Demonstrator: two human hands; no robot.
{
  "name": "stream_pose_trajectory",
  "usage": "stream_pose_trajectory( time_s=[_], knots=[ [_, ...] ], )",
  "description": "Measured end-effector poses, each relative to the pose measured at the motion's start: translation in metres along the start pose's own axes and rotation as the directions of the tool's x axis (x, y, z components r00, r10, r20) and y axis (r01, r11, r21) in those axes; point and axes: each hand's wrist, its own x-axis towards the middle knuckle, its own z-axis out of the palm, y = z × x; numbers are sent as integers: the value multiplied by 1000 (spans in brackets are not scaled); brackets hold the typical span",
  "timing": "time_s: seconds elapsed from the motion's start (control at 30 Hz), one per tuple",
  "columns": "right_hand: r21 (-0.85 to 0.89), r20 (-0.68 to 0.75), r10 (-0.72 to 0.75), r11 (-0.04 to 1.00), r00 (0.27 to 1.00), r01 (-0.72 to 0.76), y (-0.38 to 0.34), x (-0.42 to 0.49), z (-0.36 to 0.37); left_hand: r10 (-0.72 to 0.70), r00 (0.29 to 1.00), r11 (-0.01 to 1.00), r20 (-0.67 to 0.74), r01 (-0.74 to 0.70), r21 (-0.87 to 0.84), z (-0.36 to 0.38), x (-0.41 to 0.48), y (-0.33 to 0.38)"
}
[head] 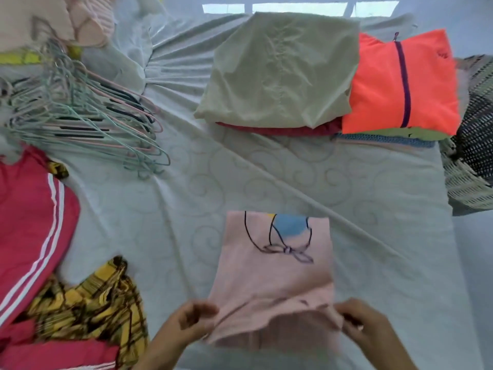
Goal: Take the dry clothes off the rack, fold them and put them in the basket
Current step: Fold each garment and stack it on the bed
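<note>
A: What do the hands have?

B: The left hand (192,320) and the right hand (365,324) are apart; each pinches a near corner of the pale pink cotton garment with a drawn bow and blue patch (277,263); it lies flat between them and stretches away over the pale swirl-patterned bedsheet (240,182).

A: And around them?

B: Far ahead of the right hand lie a folded pale beige garment (282,73) and, touching it, a folded orange garment with a purple zip (400,84); beyond the right hand's outer side stands the white lattice basket (464,188); ahead of the left hand is a heap of thin mint and pink hangers (80,110); just outside it lie a yellow-and-black patterned cloth (93,297) and a crimson garment with white stripes (32,214).
</note>
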Motion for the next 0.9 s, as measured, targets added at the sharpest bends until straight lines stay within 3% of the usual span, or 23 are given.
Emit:
stream_pose_trajectory(
  time_s=[0.07, 0.17, 0.23, 0.3, 0.43, 0.57, 0.67, 0.8, 0.9],
  knots=[
    [-6, 46, 53, 999, 998, -52, 43, -13, 19, -115, 993, 992, -26, 113, -54, 5, 0, -33],
    [34, -70, 178, 984, 982, -176, 64, -22, 35, -196, 960, 958, -199, 143, -249, 18, 8, -59],
    [55, -241, 239, 971, 941, -233, 56, -20, 43, -193, 924, 966, -330, 120, -229, 22, 14, -63],
    [136, -244, 306, 950, 920, -280, 41, -8, 52, -162, 899, 985, -406, 119, -128, 27, 20, -61],
    [210, -151, 448, 886, 881, -415, 22, 14, 74, -49, 926, 993, -374, 87, 84, 38, 23, -53],
    [320, -289, 501, 853, 816, -411, 21, 6, 56, -50, 944, 966, -326, 128, 223, 39, 16, -57],
    [263, -273, 504, 859, 820, -440, 18, 1, 57, -31, 955, 920, -295, 142, 364, 33, 19, -67],
    [182, -159, 558, 827, 815, -531, 12, 7, 85, -34, 922, 940, -387, 161, 302, 41, 29, -56],
    [292, -239, 614, 785, 753, -547, 17, 1, 81, -24, 929, 913, -368, 171, 371, 39, 37, -56]
  ],
)
